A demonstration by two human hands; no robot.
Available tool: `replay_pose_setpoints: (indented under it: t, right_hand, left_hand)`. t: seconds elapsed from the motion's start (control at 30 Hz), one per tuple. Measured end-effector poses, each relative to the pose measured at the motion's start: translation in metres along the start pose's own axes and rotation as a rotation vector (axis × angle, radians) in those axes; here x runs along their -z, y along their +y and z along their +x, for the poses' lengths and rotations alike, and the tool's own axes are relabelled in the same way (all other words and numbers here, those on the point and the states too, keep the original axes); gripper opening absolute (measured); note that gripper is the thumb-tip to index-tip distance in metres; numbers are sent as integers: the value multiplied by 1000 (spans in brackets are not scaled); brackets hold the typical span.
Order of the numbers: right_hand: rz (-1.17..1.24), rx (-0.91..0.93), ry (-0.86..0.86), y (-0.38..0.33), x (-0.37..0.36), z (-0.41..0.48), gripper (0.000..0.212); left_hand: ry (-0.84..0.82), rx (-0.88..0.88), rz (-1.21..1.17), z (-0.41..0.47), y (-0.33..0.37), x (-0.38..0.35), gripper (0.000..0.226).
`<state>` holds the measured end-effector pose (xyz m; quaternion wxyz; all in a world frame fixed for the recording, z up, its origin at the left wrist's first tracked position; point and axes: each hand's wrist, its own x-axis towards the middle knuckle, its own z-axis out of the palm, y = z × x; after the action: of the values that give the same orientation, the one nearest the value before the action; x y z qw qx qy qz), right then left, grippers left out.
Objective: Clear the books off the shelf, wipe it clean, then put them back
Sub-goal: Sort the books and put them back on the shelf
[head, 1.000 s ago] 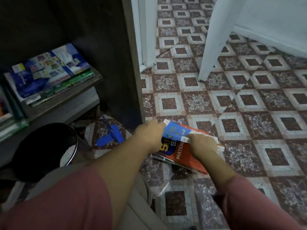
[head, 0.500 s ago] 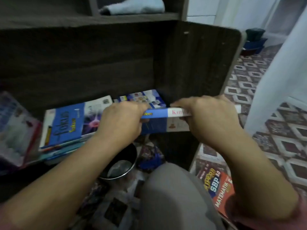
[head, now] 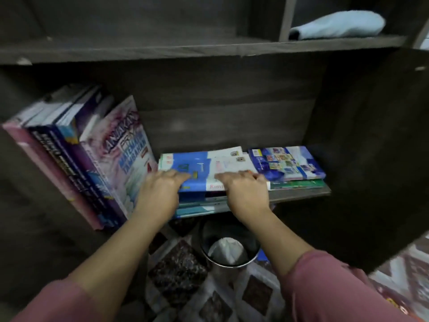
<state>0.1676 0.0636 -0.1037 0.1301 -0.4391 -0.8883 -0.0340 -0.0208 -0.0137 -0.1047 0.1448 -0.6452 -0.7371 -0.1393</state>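
Blue-and-white, the book (head: 197,168) that both hands gripped in mid-air half a second ago now lies flat on the middle stack on the shelf (head: 299,195). The left hand (head: 160,191) and right hand (head: 246,194) press on its cover, fingers flat, gripping nothing. Leaning books (head: 111,159) crowd the left hand; a second flat stack (head: 287,163) abuts on the right. A bin (head: 229,249) stands below; a pale cloth (head: 336,25) lies above.

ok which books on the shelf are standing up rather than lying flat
The leaning books at the far left; the middle stack and right stack lie flat.
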Motion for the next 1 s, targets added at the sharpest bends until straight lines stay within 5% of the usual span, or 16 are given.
replay_pose_setpoints:
  t: [0.17,0.33,0.47,0.57,0.63,0.7,0.83,0.93,1.0]
  right_hand:
    - [20,26,-181,-4,-17,7,51]
    - [81,-8,-149,-4,-24,14,57]
    - [116,-10,-131,-3,-28,11,57]
    - [173,8,-80,-2,-28,7,56]
    - [205,44,-59,-1,-29,3,55]
    - [237,86,-66,1,-28,2,55]
    - [431,147,-38,-3,-24,0,64]
    - [394,98,-116,-8,-24,-2,77]
    - [300,81,-252,-9,-26,-3,79]
  left_hand:
    - [-391,466,-269,-21,-20,-16,65]
    - [-269,659,-449,-16,-10,3,74]
    - [-146,848,-452,-1,3,8,41]
    - [-115,1136,-893,20,-5,15,6]
    - [-228,1221,-1113,24,-7,27,11]
    - [-306,1197,-1071,24,-9,32,15]
    - [-54,953,-692,31,-4,66,10]
    - [72,729,-394,33,1,112,56]
    - [165,615,-170,31,2,135,64]
